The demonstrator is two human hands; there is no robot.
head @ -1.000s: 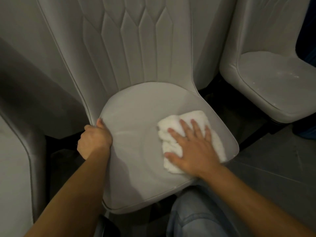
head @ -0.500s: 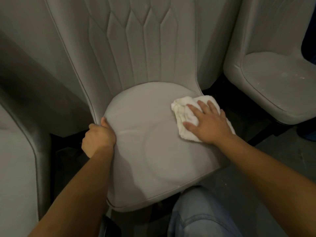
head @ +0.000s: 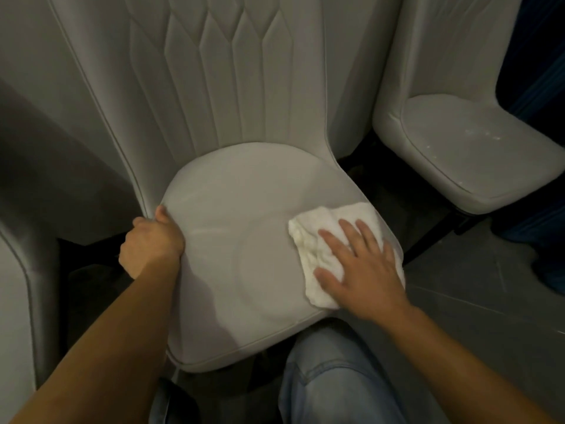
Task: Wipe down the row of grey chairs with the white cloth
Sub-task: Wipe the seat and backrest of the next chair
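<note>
A grey padded chair (head: 244, 215) with a quilted backrest fills the middle of the head view. The folded white cloth (head: 318, 237) lies on the right side of its seat, near the front right edge. My right hand (head: 360, 267) presses flat on the cloth with straight, spread fingers. My left hand (head: 151, 241) grips the left edge of the seat, fingers curled round the rim where seat meets backrest.
A second grey chair (head: 470, 148) stands to the right, with pale specks on its seat. Part of a third grey chair (head: 21, 295) shows at the left. My knee in blue jeans (head: 333, 377) is below the seat's front edge. Grey floor (head: 489, 301) lies at right.
My right hand has slid the cloth from the seat's right back part toward the front right edge. My left hand keeps its grip on the seat's left rim.
</note>
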